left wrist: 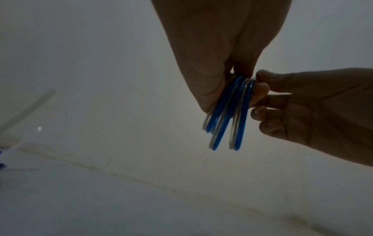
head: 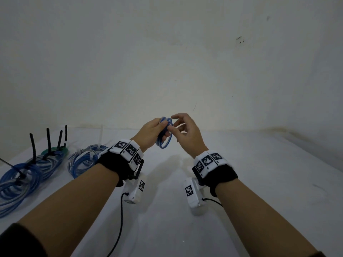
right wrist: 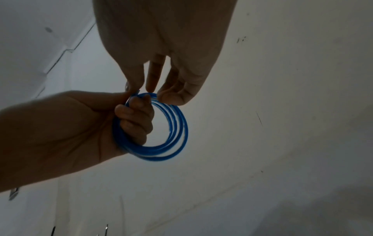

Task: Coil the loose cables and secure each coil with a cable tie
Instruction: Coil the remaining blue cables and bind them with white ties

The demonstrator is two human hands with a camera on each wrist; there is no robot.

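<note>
The small blue plastic-sheathed cable coil [head: 164, 133] is held up above the white worktop [head: 259, 173], its loops standing roughly upright between my two hands. My left hand [head: 151, 133] grips its near-left arc, fingers curled through the ring. My right hand [head: 185, 133] lies just right of it, thumb and fingertips loosely curled at the top arc; whether they pinch it I cannot tell. No cable tie is on this coil yet; I judge that the right hand is free to fetch one.

White table [head: 241, 182], tied cable coils [head: 27, 173]
</note>
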